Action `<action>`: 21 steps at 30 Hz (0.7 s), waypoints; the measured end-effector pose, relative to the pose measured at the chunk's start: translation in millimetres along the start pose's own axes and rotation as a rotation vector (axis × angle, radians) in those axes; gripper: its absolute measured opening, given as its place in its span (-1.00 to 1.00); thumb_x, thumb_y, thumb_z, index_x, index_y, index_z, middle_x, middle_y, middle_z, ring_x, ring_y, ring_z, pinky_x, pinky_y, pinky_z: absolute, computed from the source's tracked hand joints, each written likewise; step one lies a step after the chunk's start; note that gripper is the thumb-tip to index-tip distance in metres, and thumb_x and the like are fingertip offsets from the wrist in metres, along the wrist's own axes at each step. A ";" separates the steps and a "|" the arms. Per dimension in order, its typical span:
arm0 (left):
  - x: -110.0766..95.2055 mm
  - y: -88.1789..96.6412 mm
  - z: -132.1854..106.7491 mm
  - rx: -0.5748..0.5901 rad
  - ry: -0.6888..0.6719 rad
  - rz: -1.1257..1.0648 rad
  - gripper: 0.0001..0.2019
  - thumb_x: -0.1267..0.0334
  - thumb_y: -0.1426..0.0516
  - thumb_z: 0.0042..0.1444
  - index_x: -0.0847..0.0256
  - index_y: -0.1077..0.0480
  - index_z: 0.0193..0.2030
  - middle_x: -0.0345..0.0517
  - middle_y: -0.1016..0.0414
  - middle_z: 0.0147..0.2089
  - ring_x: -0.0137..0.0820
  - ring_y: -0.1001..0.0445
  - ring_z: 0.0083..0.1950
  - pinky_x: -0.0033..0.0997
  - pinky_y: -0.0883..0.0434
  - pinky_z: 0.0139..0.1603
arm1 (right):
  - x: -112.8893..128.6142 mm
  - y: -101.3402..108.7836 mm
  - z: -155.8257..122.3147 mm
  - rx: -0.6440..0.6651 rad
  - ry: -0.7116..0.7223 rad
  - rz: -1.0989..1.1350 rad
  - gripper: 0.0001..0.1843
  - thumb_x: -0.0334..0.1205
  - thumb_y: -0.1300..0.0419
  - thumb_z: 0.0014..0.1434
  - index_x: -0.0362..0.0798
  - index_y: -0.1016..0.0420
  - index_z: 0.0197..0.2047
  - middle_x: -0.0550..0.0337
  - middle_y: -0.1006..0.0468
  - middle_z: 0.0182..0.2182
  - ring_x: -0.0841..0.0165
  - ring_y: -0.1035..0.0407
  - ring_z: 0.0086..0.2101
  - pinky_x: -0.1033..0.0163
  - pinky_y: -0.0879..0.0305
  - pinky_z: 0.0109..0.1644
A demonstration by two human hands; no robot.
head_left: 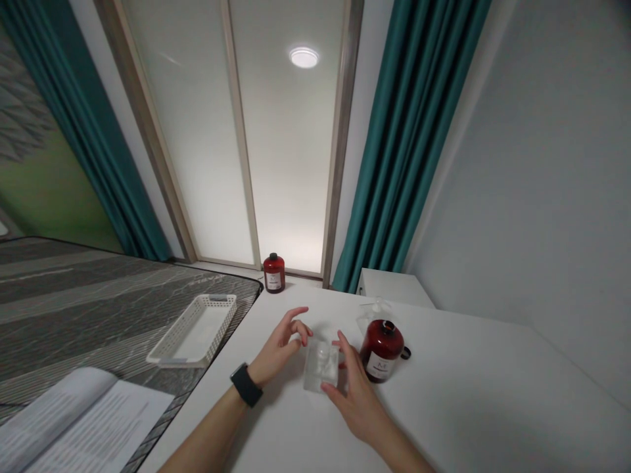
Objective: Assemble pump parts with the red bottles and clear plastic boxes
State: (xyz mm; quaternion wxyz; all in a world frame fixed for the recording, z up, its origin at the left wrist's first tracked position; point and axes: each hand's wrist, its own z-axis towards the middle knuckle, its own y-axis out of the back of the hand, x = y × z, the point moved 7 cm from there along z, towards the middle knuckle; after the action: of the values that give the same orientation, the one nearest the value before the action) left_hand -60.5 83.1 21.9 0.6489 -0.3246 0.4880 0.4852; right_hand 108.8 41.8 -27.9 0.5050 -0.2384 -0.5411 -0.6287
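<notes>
- One clear container sat on the white table, between left hand and right hand; contents were hard to make out.
- The left was half-curled, pinching nothing; the right was spread along the container's edge, its pressure impossible to tell.
- One red bottle stood beside the right hand, a second red bottle farther off.
- One clear item, partly hidden behind the nearer bottle, went unidentified.
- One white basket; one open book was cut off.

dim overall; bright round light; door panel glowing, brightest low; soft shadows; edges stretched
</notes>
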 end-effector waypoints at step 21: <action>-1.6 -10.4 -2.4 0.146 0.003 -0.014 -0.51 0.13 -0.18 0.19 0.19 -0.25 0.23 -0.06 -0.49 -0.20 -0.09 -0.41 0.14 0.01 -0.22 0.25 | 6.5 4.1 0.3 0.020 0.005 0.028 -0.05 -0.39 -0.20 0.12 0.11 0.17 0.46 -0.05 -0.23 0.29 0.12 -0.16 0.29 -0.17 -0.04 0.36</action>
State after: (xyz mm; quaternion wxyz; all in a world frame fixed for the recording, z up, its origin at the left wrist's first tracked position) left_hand -51.5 77.2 22.1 0.6735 -0.2803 0.5208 0.4434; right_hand 109.9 40.0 -20.4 0.5176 -0.2391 -0.5427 -0.6168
